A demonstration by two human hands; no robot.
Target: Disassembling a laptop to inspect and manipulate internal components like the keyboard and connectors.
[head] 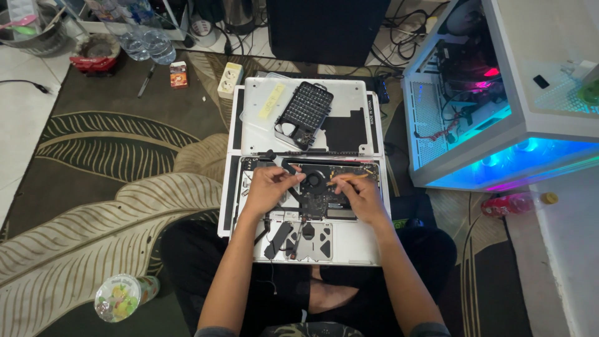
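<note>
Two hands work over one opened laptop (312,243) that lies in the middle of the frame, on the person's lap above a carpet (112,162) with big leaf shapes. The laptop is silver, its bottom cover is off, and you can see one round black fan (312,181) and a dark board inside. The left hand (269,187) is curled, with its fingers pinching a small black part just left of the fan. The right hand (359,195) is closed around one thin stick-like tool (351,178) that points left toward the fan. Just above the laptop lies one flat silver cover (349,100), and on it sits one dark case of small screwdriver bits (304,112). At the right of the frame stands one white computer case (499,93) glowing blue and pink inside. One red bottle (515,203) lies below it. One cup with a colourful lid (118,298) lies at the lower left. One white power strip (229,78) sits at the upper middle.
</note>
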